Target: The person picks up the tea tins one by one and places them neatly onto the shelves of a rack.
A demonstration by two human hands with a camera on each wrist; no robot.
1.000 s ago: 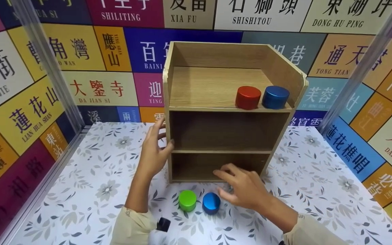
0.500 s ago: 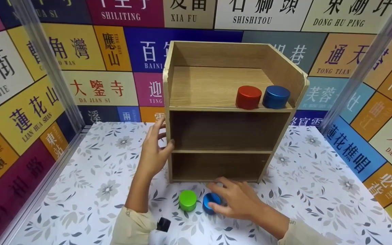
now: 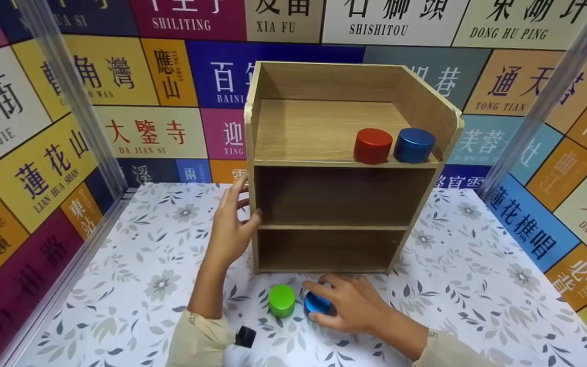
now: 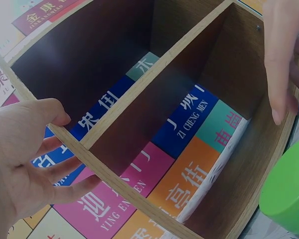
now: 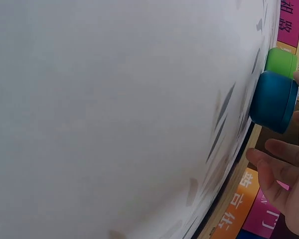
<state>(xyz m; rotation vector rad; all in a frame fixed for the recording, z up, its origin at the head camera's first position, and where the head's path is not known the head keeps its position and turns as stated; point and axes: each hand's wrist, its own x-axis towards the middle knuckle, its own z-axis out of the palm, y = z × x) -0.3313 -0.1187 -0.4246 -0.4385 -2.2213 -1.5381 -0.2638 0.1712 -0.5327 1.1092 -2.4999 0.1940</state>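
A small wooden shelf unit [image 3: 331,228] stands on the table. My left hand [image 3: 230,229] holds its left side panel, the thumb over the front edge and the fingers along the outer face, as the left wrist view also shows. In front of the unit, a blue round lidded tin [image 3: 316,304] stands upright on the tabletop. My right hand [image 3: 357,306] grips it from the right, thumb at its near side and index finger at its far side; the other fingers extend past it in the right wrist view. A green tin [image 3: 281,300] stands just left of it, untouched.
On the unit's top shelf, a red tin [image 3: 373,146] and another blue tin [image 3: 414,146] stand side by side at the right. Flower-patterned cloth [image 3: 161,285] covers the table. Sign-printed walls [image 3: 151,127] enclose the back and sides.
My right hand has moved left and nearer, from in front of the bottom shelf to around the blue tin. My left hand stays on the side panel, and the tins have not moved.
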